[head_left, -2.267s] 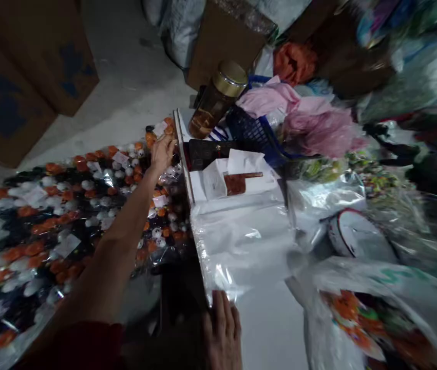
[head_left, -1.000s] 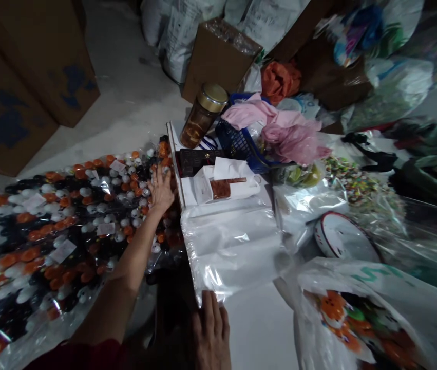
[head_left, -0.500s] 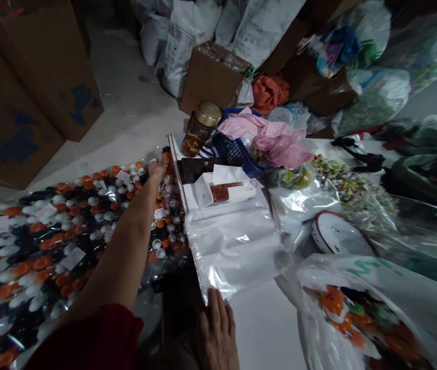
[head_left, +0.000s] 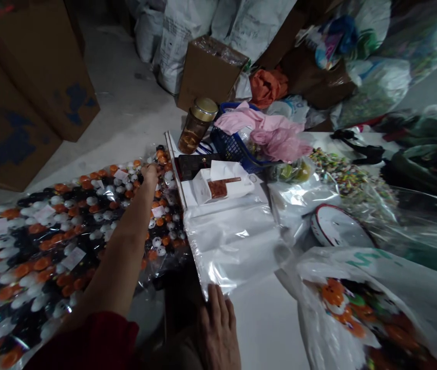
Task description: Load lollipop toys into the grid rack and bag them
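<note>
Head view: your left arm, in a dark red sleeve point(head_left: 98, 336), stretches across the spread of clear plastic packs filled with small orange, white and black figures point(head_left: 44, 264), and your left hand point(head_left: 150, 172) is at the far end of that spread, just beside the edge of the white tabletop point(head_left: 268, 313). Its fingers are bent down among the figures, and you cannot tell from here whether they are apart or pinching anything. The packs lie to the left of the tabletop, with pale paper labels point(head_left: 74, 258) scattered over them. Your right hand point(head_left: 219, 321) lies palm down at the near part of the tabletop, its fingers straight and side by side, not curled round anything, with the fingertips at the near edge of the flat, shiny, clear plastic bags point(head_left: 237, 226). Just beyond those bags is an open white box point(head_left: 202, 192), and behind it a brown glass-like jar with a gold lid point(head_left: 193, 136) is near a blue plastic basket point(head_left: 226, 145) draped with thin pink plastic point(head_left: 280, 144). Over to your right, a white basin with a red rim point(head_left: 337, 226) is near a large translucent white bag point(head_left: 312, 321), whose opening shows orange, green and white figures point(head_left: 334, 293).
</note>
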Demonstrator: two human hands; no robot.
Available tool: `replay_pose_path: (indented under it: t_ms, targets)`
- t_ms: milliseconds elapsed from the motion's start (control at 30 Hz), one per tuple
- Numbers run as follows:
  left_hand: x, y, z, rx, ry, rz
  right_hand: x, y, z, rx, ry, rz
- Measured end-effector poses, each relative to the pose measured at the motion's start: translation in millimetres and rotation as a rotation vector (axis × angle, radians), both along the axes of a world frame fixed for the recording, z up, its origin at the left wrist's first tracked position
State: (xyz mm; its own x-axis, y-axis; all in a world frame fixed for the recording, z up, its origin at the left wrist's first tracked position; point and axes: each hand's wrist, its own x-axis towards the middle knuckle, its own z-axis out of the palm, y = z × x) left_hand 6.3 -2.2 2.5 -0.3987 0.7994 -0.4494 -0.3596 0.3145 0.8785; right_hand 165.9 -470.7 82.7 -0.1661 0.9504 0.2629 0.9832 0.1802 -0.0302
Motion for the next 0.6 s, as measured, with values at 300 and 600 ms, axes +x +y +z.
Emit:
replay_pose_path:
  t_ms: [300,600]
  targets:
    - [-10,-24,16.5,-0.035,-0.034,0.058,-2,-1,2.8,-0.01,-0.055,0.011]
    - [-41,-122,76.8,0.113,0.255,0.091,-3,-1,6.7,0.004,-0.095,0.006]
